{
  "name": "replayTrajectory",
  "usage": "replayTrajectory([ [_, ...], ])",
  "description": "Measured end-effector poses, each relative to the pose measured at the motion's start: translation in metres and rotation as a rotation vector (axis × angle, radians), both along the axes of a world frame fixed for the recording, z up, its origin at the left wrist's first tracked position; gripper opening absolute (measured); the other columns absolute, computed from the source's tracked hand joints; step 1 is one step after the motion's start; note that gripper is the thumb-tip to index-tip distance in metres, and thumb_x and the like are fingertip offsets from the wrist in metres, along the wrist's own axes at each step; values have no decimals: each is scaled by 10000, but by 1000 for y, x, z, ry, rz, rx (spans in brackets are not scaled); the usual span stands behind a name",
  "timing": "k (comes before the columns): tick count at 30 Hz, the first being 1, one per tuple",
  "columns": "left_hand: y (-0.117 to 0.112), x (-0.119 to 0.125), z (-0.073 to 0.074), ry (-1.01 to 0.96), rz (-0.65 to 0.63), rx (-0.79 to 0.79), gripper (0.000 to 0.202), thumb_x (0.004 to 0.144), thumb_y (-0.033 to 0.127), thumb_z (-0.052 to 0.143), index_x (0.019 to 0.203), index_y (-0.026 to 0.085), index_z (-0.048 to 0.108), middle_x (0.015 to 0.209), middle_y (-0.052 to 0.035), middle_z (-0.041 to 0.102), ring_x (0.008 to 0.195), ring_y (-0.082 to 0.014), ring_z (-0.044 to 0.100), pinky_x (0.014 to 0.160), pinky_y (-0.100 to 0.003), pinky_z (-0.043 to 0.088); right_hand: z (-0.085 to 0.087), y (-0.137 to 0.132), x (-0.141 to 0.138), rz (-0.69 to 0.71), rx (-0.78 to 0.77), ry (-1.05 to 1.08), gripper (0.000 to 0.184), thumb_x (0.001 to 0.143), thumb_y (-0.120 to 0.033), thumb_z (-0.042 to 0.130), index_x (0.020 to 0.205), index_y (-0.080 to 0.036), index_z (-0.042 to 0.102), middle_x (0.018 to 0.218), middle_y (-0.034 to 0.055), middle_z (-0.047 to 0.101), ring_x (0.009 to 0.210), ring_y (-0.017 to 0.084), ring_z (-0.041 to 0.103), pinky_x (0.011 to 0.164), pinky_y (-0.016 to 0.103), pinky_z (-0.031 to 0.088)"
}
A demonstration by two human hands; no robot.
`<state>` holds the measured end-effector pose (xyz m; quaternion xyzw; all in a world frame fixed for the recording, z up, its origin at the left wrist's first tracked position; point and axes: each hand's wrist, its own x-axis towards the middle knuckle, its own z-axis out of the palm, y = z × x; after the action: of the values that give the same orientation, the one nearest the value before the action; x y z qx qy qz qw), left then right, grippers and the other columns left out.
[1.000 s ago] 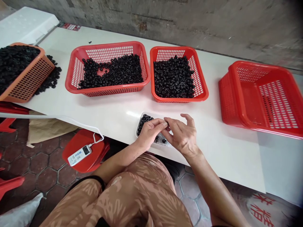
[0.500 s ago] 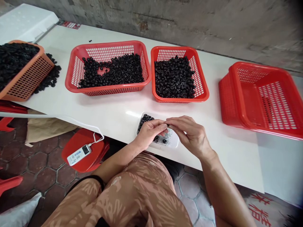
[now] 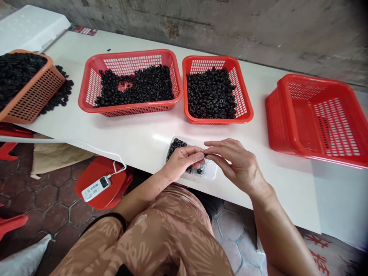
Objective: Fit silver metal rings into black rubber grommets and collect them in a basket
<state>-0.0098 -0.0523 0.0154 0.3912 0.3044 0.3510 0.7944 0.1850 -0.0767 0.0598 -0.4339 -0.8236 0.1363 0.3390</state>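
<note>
Over a small clear plastic tray [image 3: 212, 171], my left hand [image 3: 184, 161] is closed in a pinch, thumb against forefinger. A small black ring-like part [image 3: 205, 155] shows at those fingertips. My right hand [image 3: 240, 163] meets it from the other side, its thumb and forefinger closed on the same part, the other fingers held out loosely. Black rings [image 3: 177, 143] fill the tray's left side. Tiny clear pieces [image 3: 204, 168] lie at its right with a few black parts among them. My left hand hides the tray's middle.
Behind the tray stand two red baskets [image 3: 130, 108] [image 3: 218, 121] of black parts. An orange basket [image 3: 37, 94] heaped with black pieces is at the left, with more spilled beside it. Stacked red baskets [image 3: 301, 115] stand right. A white cabled device [image 3: 96, 188] rests on a red stool [image 3: 115, 191].
My right hand has shifted slightly right and its fingers have lifted apart a little. More of the black part shows between the fingertips. My left hand stays almost still.
</note>
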Motion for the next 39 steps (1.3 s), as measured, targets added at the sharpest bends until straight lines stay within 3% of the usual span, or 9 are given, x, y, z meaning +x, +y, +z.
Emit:
replayTrajectory([
  [6,-2,1,-4,59,39,11,469,780,578,815,948,141,791,730,-34,671,641,-97,535,645,-260,422,-10,-2,-2,-72,31,-42,171,1027,-249,612,1135,-253,745,1081,61,806,970,221,776,969,423,521],
  [12,-1,0,-3,55,29,46,445,811,565,794,942,140,795,720,-29,662,632,-91,513,641,-257,410,-7,-3,-2,-27,-4,-16,231,1031,-216,583,1209,-256,724,1149,77,793,1039,228,761,941,407,549],
  [23,-3,4,-4,93,100,32,477,777,605,806,897,143,798,697,-25,660,618,-89,520,617,-243,420,-17,-3,-5,-96,136,-114,116,1015,-217,639,1081,-226,734,998,27,815,839,163,773,1000,388,470],
  [28,-1,5,-5,79,99,27,443,786,571,813,899,142,803,686,-18,649,607,-77,497,590,-231,389,-21,-3,-5,-70,110,-102,181,1030,-173,594,1173,-210,698,1116,74,800,961,177,771,991,376,467],
  [32,0,5,-12,29,73,-74,448,761,535,849,951,130,809,705,-33,680,571,-66,505,556,-230,365,-24,-2,-1,-25,121,-91,210,1020,-126,587,1189,-199,687,1123,86,795,970,185,772,1008,394,465],
  [39,2,-4,-13,2,-37,-156,433,732,443,893,1014,129,792,853,-70,757,723,-129,664,725,-282,513,-27,-1,6,25,66,-76,257,1031,-140,581,1267,-214,653,1126,86,791,986,193,768,1008,419,475],
])
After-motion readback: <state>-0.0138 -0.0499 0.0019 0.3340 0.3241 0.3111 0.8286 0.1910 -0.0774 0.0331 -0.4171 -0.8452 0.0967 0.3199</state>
